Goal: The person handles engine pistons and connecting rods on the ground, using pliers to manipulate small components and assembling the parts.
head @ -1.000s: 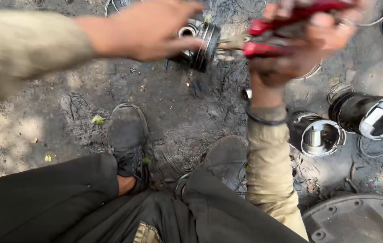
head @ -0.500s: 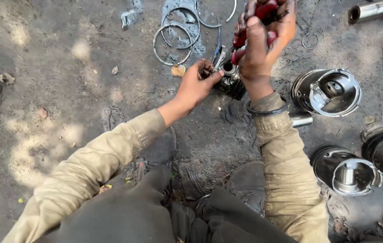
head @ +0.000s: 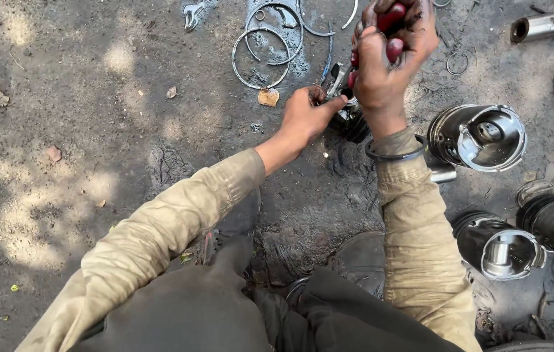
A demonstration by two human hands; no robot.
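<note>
A dark, grimy piston (head: 350, 120) sits on the oily ground (head: 127, 98), partly hidden behind the wrist. Red-handled pliers (head: 381, 36) stand upright above it, their metal tip down at its top.

Bare ground (head: 94, 98), dark, gritty and oil-stained, runs all around, outdoors by the look of it. Dappled sunlight (head: 36, 221) falls in pale patches on the left. A dry leaf (head: 268, 97) and small pebbles (head: 53, 154) lie scattered about.
</note>
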